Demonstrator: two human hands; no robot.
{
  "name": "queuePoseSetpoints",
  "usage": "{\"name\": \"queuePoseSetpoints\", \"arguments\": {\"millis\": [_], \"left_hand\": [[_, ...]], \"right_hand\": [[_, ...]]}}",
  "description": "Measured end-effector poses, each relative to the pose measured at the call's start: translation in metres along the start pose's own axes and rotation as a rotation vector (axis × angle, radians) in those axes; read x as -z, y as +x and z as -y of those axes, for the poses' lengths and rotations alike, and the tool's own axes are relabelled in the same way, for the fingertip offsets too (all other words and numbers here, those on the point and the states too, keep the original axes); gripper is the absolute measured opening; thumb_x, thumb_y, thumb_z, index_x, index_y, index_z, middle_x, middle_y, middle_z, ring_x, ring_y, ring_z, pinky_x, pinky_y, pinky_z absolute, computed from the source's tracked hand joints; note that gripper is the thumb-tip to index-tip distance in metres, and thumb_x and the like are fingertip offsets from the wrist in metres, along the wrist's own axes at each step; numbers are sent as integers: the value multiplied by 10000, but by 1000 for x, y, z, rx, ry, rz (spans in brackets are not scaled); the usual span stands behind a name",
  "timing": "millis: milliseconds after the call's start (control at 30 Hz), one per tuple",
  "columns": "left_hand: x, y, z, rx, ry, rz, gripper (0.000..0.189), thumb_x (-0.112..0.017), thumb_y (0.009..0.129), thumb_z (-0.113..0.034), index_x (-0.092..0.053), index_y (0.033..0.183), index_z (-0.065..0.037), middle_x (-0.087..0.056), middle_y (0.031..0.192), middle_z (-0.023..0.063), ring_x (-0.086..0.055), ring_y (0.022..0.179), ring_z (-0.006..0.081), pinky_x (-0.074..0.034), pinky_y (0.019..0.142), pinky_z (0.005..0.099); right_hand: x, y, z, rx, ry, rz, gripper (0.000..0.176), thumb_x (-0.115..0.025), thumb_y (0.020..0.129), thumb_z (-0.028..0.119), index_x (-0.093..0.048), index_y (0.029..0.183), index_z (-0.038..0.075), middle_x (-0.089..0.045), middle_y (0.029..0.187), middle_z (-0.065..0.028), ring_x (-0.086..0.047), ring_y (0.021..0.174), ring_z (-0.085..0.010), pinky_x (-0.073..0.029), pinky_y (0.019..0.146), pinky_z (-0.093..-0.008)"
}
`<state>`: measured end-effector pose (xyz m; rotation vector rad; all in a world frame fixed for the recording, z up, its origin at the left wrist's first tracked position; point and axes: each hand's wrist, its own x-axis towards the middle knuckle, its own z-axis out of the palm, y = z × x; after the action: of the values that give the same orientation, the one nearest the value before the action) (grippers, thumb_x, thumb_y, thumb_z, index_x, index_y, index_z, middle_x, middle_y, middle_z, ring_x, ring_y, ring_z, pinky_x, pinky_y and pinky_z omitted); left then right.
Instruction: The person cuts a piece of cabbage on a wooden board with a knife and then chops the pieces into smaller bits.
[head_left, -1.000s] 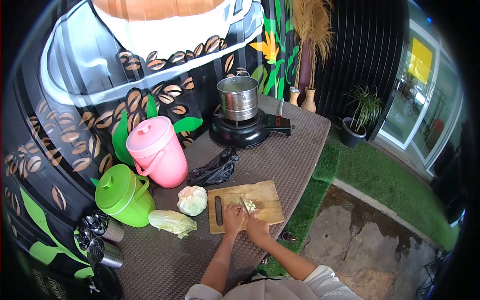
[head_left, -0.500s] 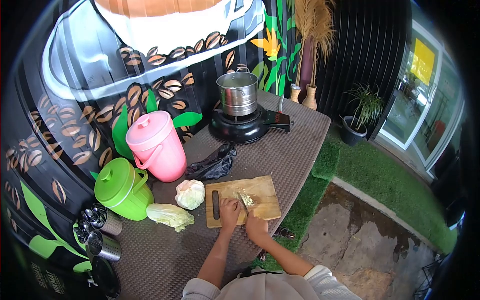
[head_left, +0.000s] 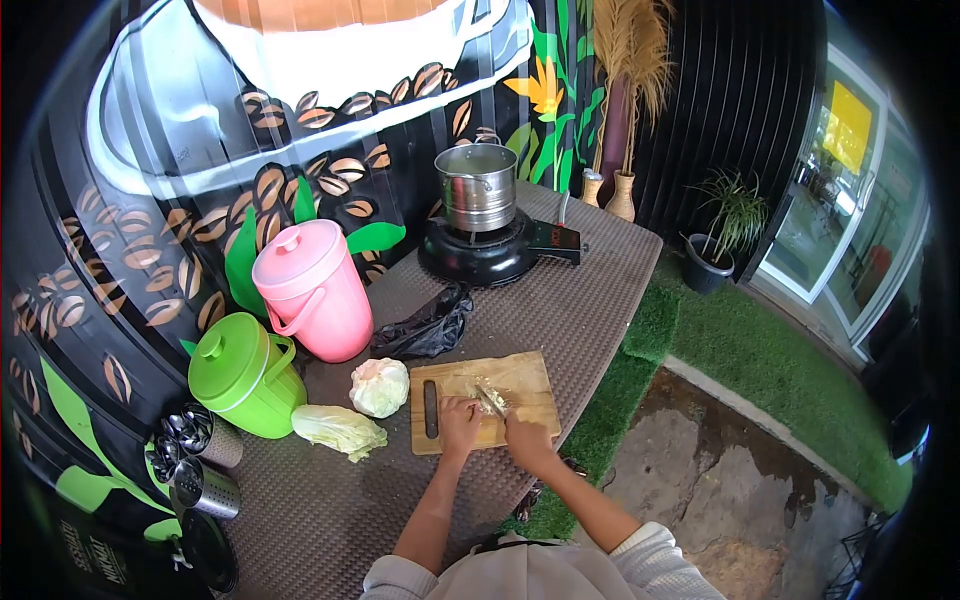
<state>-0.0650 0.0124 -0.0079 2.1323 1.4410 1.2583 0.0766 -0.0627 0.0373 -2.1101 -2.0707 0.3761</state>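
A wooden cutting board (head_left: pixel 530 375) lies on the brown woven-pattern table, with a small heap of pale chopped pieces (head_left: pixel 494 400) near its middle. My right hand (head_left: pixel 528 440) is closed round the handle of a knife (head_left: pixel 490 398), whose blade slants up and left over the pieces. Beside the blade, my left hand (head_left: pixel 461 420) rests on the board with its fingers curled together; whatever is under its fingertips is too small to make out. Left of the board are a round pale cabbage (head_left: pixel 380 388) and a longer leafy one (head_left: pixel 340 431).
A steel pot (head_left: pixel 476 190) stands on a black stove (head_left: pixel 480 255) at the back. Pink (head_left: pixel 322 300) and green (head_left: pixel 250 385) lidded jugs and steel utensil holders (head_left: pixel 207 488) line the left. A black plastic bag (head_left: pixel 425 325) lies behind the board.
My right hand has moved slightly right and up, and the knife blade has tilted further left across the chopped pieces. My left hand has stayed nearly in place.
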Motion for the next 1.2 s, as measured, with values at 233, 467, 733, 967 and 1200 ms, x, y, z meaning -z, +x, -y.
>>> {"name": "queuePoseSetpoints", "arguments": {"millis": [233,467,733,967,1200], "left_hand": [[6,1,-4,-16,-25,-3,110,-676,799,-80,-724,878,-19,-662,909,110,-563,957,296,-478,845,384],[6,0,-5,7,-5,5,106,-680,798,-62,-726,883,-18,-661,896,109,-562,958,294,-481,841,379],[7,-1,-5,-26,-21,-4,109,-677,811,-77,-731,877,-9,-667,900,104,-562,955,285,-481,839,389],[7,-3,-7,22,-59,61,151,-657,826,-85,-733,937,-15,-669,938,109,-557,984,280,-474,865,391],[11,-8,-10,42,-228,-30,250,-611,827,32,-688,1064,17,-650,1061,144,-640,861,276,-524,746,352]], "right_hand": [[-30,5,12,-43,-11,-99,216,-538,882,157,-497,1036,12,-686,746,-164,-700,710,-327,-554,637,-442],[16,-1,-13,34,1,-12,271,-553,876,178,-485,1074,6,-686,750,-164,-695,707,-331,-549,651,-450],[-18,5,-8,-87,72,-59,245,-462,945,255,-499,1050,37,-681,786,-199,-681,745,-379,-526,683,-511],[1,-22,7,-171,102,42,246,-465,949,253,-482,1040,25,-681,822,-204,-679,773,-384,-531,687,-496],[-14,-28,-4,-156,316,-1,313,-434,969,315,-451,1081,24,-653,852,-277,-640,823,-461,-489,725,-565]]}}
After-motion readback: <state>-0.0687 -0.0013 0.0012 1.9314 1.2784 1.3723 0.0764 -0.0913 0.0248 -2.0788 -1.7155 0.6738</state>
